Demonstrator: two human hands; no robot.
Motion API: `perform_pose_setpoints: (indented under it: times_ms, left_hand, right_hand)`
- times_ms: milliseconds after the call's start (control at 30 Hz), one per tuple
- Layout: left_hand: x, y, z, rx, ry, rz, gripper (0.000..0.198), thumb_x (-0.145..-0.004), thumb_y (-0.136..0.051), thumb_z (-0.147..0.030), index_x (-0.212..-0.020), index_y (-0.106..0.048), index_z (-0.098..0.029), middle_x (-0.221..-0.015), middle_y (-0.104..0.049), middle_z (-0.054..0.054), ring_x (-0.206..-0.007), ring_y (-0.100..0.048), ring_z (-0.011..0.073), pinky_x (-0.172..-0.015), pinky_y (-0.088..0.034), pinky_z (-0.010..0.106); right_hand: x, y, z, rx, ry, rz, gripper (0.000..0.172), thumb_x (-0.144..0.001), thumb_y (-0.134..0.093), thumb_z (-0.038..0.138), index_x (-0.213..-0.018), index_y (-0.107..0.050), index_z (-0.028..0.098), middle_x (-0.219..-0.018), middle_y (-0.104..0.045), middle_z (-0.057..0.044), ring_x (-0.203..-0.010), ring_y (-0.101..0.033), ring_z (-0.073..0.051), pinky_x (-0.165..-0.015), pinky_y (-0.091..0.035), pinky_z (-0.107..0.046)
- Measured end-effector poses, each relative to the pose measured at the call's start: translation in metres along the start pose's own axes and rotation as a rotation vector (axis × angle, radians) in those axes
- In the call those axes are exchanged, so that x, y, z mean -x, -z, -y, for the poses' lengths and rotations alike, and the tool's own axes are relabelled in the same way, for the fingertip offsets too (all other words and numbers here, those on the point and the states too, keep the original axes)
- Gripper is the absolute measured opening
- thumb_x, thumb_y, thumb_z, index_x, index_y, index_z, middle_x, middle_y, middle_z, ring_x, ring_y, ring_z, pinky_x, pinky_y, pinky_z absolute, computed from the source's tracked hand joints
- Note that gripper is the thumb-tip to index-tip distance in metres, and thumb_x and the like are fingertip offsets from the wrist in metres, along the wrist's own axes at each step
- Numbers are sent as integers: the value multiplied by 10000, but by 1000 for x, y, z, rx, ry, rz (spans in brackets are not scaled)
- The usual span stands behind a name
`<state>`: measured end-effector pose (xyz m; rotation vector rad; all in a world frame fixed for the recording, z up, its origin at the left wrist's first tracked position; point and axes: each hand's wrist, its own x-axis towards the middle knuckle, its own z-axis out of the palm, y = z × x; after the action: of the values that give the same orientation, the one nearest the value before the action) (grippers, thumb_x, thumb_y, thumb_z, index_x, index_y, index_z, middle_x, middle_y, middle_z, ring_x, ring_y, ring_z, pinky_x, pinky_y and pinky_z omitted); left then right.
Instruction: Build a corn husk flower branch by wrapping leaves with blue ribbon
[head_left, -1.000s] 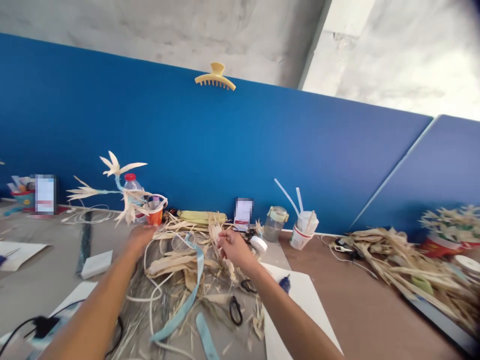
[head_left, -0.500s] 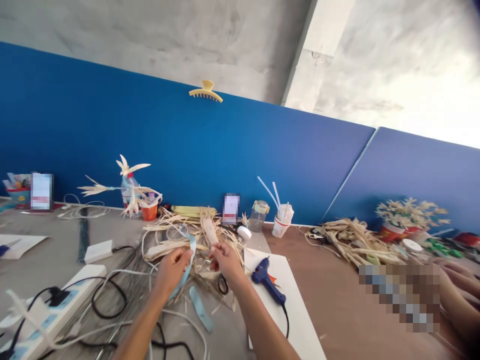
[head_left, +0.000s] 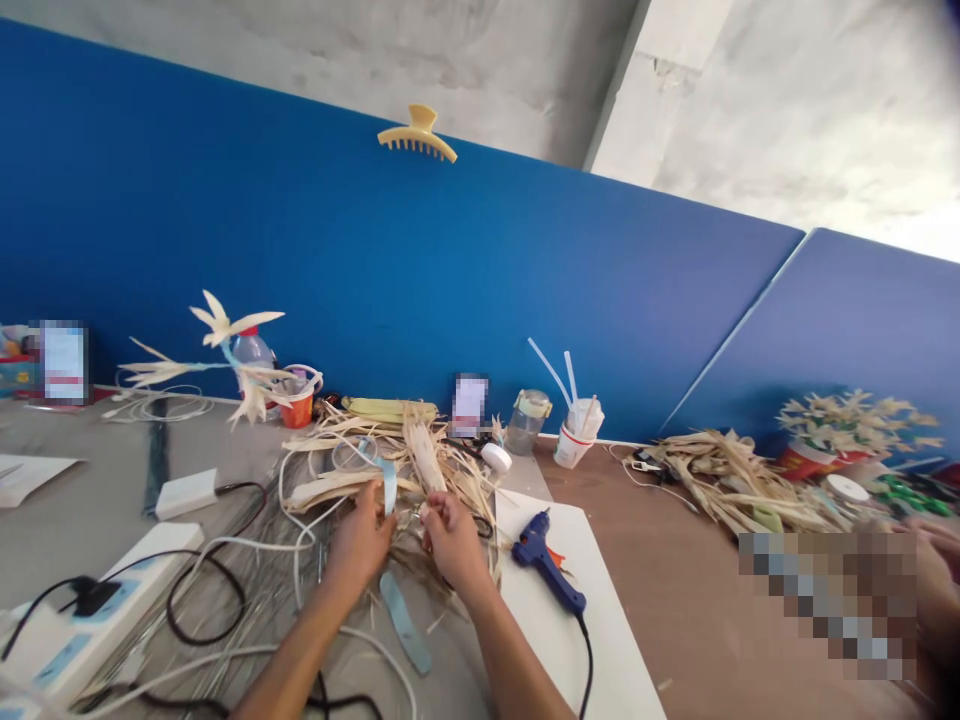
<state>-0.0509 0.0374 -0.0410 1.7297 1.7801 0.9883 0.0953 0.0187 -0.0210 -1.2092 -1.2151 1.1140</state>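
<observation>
Left hand (head_left: 364, 540): moved from beside the orange cup (head_left: 298, 412) in to the ribbon
Blue ribbon (head_left: 389, 485): just beyond the left fingers, long axis running away toward the husks (head_left: 330, 490); left hand nearer
Left grip: closed, ribbon pinched
Right hand (head_left: 456, 545): just beside, fingers curled; cannot tell whether gripping anything

Power strip (head_left: 105, 605) cut off at left, co-worker's hand (head_left: 934, 552) at right; center phone (head_left: 470, 405) screen blurred; can't tell if right hand (head_left: 452, 540) holds anything.
</observation>
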Motion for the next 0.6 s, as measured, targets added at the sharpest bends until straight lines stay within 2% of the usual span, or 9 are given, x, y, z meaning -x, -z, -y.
perform_pose_setpoints:
  times_ms: [100, 200, 267, 367, 467, 533, 600]
  left_hand:
    - [2, 4, -3, 91, -40, 7, 394, -778, -498, -260, -1157, -472, -153, -701, -625, 30, -637, -593, 213, -616, -414, 295]
    - [7, 7, -12, 339, -108, 44, 349, -760, -540, -318, -1083, -510, -189, -660, -585, -14, -606, -568, 187, -612, -420, 283]
    - [13, 7, -20, 479, -123, 134, 334, -751, -567, -332, -1051, -534, -190, -686, -587, -6, -675, -584, 193, -656, -434, 285]
    - [25, 7, -33, 610, -98, 285, 295, -735, -596, -337, -991, -587, -192, -759, -611, 22, -747, -589, 199, -706, -444, 290]
    - [39, 9, -45, 671, -87, 411, 213, -704, -629, -338, -862, -633, -196, -726, -596, 15, -657, -535, 167, -612, -419, 254]
    - [46, 11, -51, 643, -69, 586, 172, -710, -628, -353, -763, -644, -190, -622, -533, -12, -537, -433, 126, -506, -347, 227]
    - [52, 12, -54, 654, -99, 731, 183, -714, -639, -364, -728, -651, -183, -626, -518, -12, -567, -416, 119, -534, -332, 222]
  right_hand:
    - [3, 3, 6, 18, -19, -26, 188, -732, -526, 276, -893, -525, 178, -696, -540, 12, -458, -474, -96, -438, -392, -228]
    - [3, 4, 9, -44, -21, -44, 170, -750, -535, 311, -856, -545, 179, -702, -552, 9, -468, -467, -89, -452, -387, -221]
    - [3, 3, 8, -131, -43, -1, 193, -770, -536, 364, -828, -553, 181, -687, -561, 15, -450, -454, -77, -442, -363, -209]
    - [2, 2, 6, -326, -191, 116, 277, -764, -555, 456, -846, -565, 192, -629, -550, 37, -405, -429, -71, -398, -314, -195]
    - [2, 6, 10, -568, -331, 141, 313, -701, -636, 429, -876, -581, 176, -581, -549, 40, -410, -420, -69, -397, -313, -181]
    - [1, 12, 16, -672, -391, 127, 313, -665, -667, 380, -874, -590, 160, -586, -584, 20, -407, -396, -61, -392, -294, -169]
    - [-1, 20, 20, -711, -442, 127, 311, -640, -674, 357, -863, -595, 155, -596, -610, 8, -377, -340, -48, -370, -245, -164]
